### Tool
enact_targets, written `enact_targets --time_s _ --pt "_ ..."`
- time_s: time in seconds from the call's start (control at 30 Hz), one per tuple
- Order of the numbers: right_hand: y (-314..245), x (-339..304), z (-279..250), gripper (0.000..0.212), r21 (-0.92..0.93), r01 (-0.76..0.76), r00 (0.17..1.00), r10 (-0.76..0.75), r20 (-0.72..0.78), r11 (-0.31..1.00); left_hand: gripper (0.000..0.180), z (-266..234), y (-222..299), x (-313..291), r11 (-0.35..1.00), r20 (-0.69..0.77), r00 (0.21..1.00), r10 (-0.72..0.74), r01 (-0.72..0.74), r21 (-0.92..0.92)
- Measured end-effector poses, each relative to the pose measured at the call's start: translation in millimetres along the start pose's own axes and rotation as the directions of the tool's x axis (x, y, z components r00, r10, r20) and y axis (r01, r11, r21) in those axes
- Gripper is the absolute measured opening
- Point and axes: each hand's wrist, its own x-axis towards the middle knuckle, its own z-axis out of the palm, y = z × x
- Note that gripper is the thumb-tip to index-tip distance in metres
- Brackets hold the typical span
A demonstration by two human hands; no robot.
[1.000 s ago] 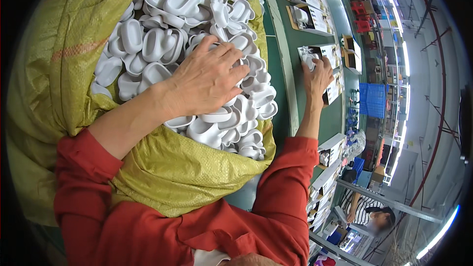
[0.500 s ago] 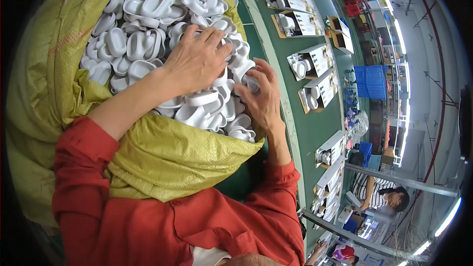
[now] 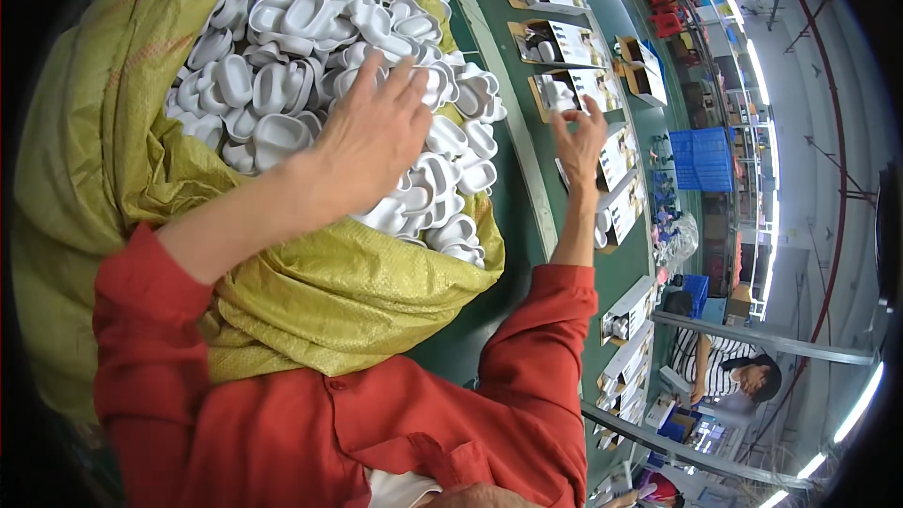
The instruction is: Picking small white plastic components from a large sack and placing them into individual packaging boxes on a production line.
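Over a heap of white, oval, dish-like plastic pieces (image 3: pixel 282 136) my left hand (image 3: pixel 372 132) reaches with fingers stretched and spread. Its fingertips are closest to the pieces at the heap's middle; no piece shows in its grasp. The heap fills a yellow woven sack (image 3: pixel 348 292), whose edge is folded down. To the right, my right hand (image 3: pixel 580 141) is above the green belt with its fingers apart. Its fingertips are right beside a white piece (image 3: pixel 559 94) in an open printed box (image 3: pixel 585 87). Whether they touch that piece is hard to tell.
Several more open boxes (image 3: pixel 557 42) with white pieces line the green conveyor belt (image 3: pixel 489 0). Beyond it stand a blue crate (image 3: pixel 702 158) and red stools (image 3: pixel 666 21). A person in a striped shirt (image 3: pixel 710 362) is at the lower right, past a metal rail (image 3: pixel 771 337).
My right hand has left the heap's right edge and moved right to a box on the belt. My left hand remains over the heap, shifted slightly. The boxes have shifted nearer along the belt.
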Motion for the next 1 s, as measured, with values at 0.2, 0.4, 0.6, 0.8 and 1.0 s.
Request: enact_targets --time_s 0.2,0.4,0.6,0.8,1.0 --pt "43 41 -14 0.038 -0.304 -0.142 0.92 0.239 0.311 0.942 0.048 -23 29 -35 0.93 0.035 0.95 0.311 -0.296 -0.22" --pt "30 -3 -6 0.027 -0.121 -0.008 0.985 -0.013 -0.173 0.993 0.06 -15 34 -55 0.839 0.124 0.872 0.474 -0.404 -0.365" --pt "-95 -57 -19 0.025 0.391 0.127 0.92 -0.255 0.297 0.912 0.055 9 31 -43 0.878 0.136 0.921 0.364 -0.291 -0.381" --pt "-63 -46 11 0.013 0.423 0.07 0.974 -0.155 0.168 0.903 0.052 20 21 -20 0.901 0.141 0.935 0.325 -0.261 -0.346" --pt "17 -12 12 0.021 -0.088 -0.05 0.998 0.047 -0.04 0.995 0.044 23 4 -1 0.949 -0.086 0.996 -0.034 0.005 -0.314"
